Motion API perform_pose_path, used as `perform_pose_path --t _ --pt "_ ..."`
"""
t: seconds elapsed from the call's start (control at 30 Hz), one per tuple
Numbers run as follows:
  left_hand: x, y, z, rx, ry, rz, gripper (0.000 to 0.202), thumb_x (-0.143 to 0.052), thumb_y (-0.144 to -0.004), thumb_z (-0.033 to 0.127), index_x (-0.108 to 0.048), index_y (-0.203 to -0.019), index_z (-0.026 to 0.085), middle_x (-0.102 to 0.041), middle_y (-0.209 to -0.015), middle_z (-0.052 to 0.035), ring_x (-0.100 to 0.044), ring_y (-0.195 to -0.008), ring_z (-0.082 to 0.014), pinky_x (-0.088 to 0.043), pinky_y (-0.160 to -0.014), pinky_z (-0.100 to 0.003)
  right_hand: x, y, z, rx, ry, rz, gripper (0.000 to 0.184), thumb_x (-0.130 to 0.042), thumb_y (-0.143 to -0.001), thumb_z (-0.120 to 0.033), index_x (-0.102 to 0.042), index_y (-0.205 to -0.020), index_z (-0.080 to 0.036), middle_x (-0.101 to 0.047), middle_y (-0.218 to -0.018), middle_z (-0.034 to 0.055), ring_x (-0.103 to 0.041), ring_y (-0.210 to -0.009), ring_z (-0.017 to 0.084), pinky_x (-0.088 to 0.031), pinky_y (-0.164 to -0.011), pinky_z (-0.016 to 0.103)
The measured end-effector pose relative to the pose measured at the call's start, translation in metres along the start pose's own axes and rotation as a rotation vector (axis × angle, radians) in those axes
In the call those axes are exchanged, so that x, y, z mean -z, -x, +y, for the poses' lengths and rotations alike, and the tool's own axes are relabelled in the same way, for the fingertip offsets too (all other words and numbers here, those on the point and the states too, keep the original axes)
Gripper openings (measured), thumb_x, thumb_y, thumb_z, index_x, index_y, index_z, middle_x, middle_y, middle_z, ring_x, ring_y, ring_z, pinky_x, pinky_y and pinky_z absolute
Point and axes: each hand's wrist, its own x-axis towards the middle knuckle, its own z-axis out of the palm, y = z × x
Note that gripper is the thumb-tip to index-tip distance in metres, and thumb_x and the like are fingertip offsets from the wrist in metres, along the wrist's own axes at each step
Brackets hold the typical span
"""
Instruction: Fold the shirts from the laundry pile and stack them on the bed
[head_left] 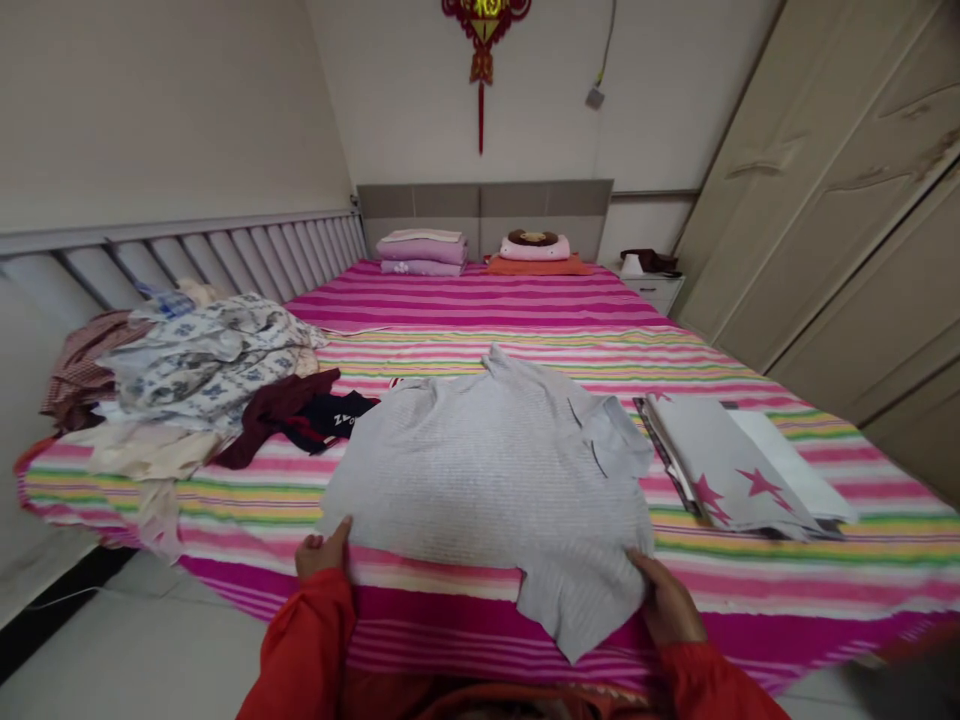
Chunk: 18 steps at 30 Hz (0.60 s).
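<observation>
A light grey ribbed polo shirt (480,460) lies spread sideways on the striped bed. Its collar (616,435) points right and its hem faces left. One short sleeve reaches toward the headboard, the other toward me. At the near left corner of the hem, my left hand (322,552) is closed, thumb and fingers on the cloth edge. My right hand (670,600) grips the shirt's near right edge, close to the shoulder and sleeve; its fingertips are partly hidden by the fabric. Both arms wear red sleeves.
A loose heap of clothes (217,360) sits at left, with a dark garment (330,420) beside the shirt. Folded clothes with pink stars (735,470) lie at right. Folded bedding (421,252) rests by the headboard (420,205). A wardrobe (825,190) stands along the right.
</observation>
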Motion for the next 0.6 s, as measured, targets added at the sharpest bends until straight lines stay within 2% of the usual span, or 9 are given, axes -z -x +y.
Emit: perform_pose_path --t 0.07,0.1,0.2,0.27,0.33,0.4,0.5,0.53,0.6 --pt "0.002 -0.002 0.014 0.199 0.038 -0.086 0.041 -0.069 -0.051 0.056 -0.05 -0.067 0.023 -0.051 -0.058 0.0005 -0.054 -0.059 -0.0205 -0.049 -0.061 -0.04 -0.009 0.009 0.003 -0.033 0.081 -0.064 0.041 -0.079 -0.039 -0.033 -0.069 -0.075 -0.017 -0.073 -0.073 0.0099 -0.07 -0.083 0.031 -0.058 -0.073 0.041" --pt "0.004 -0.001 0.021 0.255 0.068 -0.138 0.041 -0.069 -0.049 0.056 -0.046 -0.06 0.024 -0.048 -0.052 0.0021 -0.051 -0.053 -0.0184 -0.046 -0.056 -0.037 -0.011 0.012 0.003 -0.043 0.118 -0.07 0.042 -0.08 -0.038 -0.033 -0.068 -0.074 -0.017 -0.073 -0.072 0.0107 -0.07 -0.081 0.032 -0.057 -0.072 0.042" --pt "0.012 0.003 0.035 0.202 0.186 -0.224 0.044 -0.07 -0.047 0.057 -0.042 -0.056 0.024 -0.045 -0.047 0.0054 -0.045 -0.046 -0.0132 -0.041 -0.048 -0.03 0.002 0.011 -0.005 0.006 0.233 0.034 0.038 -0.078 -0.036 -0.036 -0.065 -0.067 -0.02 -0.071 -0.066 0.0097 -0.068 -0.073 0.033 -0.055 -0.065 0.043" --pt "0.02 0.005 0.035 0.085 0.299 -0.223 0.041 -0.071 -0.047 0.053 -0.05 -0.064 0.022 -0.052 -0.053 0.0055 -0.049 -0.051 -0.0121 -0.042 -0.051 -0.027 0.018 0.005 -0.015 0.126 0.42 0.133 0.035 -0.075 -0.038 -0.041 -0.063 -0.066 -0.023 -0.07 -0.064 0.008 -0.067 -0.07 0.032 -0.054 -0.064 0.044" --pt "0.028 0.006 0.029 0.009 0.42 -0.226 0.039 -0.073 -0.048 0.044 -0.057 -0.074 0.02 -0.061 -0.064 0.003 -0.056 -0.062 -0.0138 -0.046 -0.058 -0.027 0.031 0.0 -0.023 0.306 0.656 0.215 0.037 -0.071 -0.041 -0.047 -0.062 -0.069 -0.025 -0.069 -0.066 0.0074 -0.065 -0.069 0.032 -0.052 -0.065 0.045" --pt "0.031 0.005 0.026 0.075 0.521 -0.245 0.033 -0.07 -0.05 0.037 -0.058 -0.076 0.02 -0.066 -0.072 -0.0004 -0.061 -0.07 -0.0166 -0.049 -0.064 -0.029 0.031 -0.005 -0.029 0.522 0.803 0.251 0.043 -0.066 -0.046 -0.054 -0.062 -0.078 -0.026 -0.07 -0.075 0.0087 -0.065 -0.072 0.032 -0.051 -0.068 0.045" --pt "0.021 0.008 0.039 0.213 0.67 -0.273 0.025 -0.064 -0.051 0.033 -0.056 -0.071 0.02 -0.065 -0.068 -0.0008 -0.062 -0.068 -0.0175 -0.05 -0.063 -0.031 -0.002 -0.012 -0.034 0.851 0.903 0.158 0.048 -0.057 -0.059 -0.064 -0.062 -0.086 -0.025 -0.069 -0.092 0.0119 -0.064 -0.088 0.032 -0.05 -0.08 0.045" --pt "0.014 0.013 0.05 0.195 0.699 -0.277 0.025 -0.064 -0.051 0.033 -0.056 -0.071 0.021 -0.064 -0.067 -0.0003 -0.062 -0.067 -0.0174 -0.05 -0.063 -0.03 -0.02 -0.017 -0.035 0.942 0.939 0.1 0.048 -0.054 -0.064 -0.065 -0.063 -0.087 -0.024 -0.069 -0.095 0.0125 -0.062 -0.093 0.032 -0.048 -0.085 0.045" --pt "-0.006 0.031 0.078 0.059 0.693 -0.31 0.029 -0.067 -0.05 0.033 -0.058 -0.074 0.02 -0.065 -0.07 0.0 -0.062 -0.071 -0.0181 -0.05 -0.066 -0.03 -0.061 -0.03 -0.037 1.061 0.999 0.011 0.049 -0.048 -0.072 -0.065 -0.064 -0.09 -0.023 -0.068 -0.1 0.013 -0.059 -0.101 0.031 -0.044 -0.093 0.046"
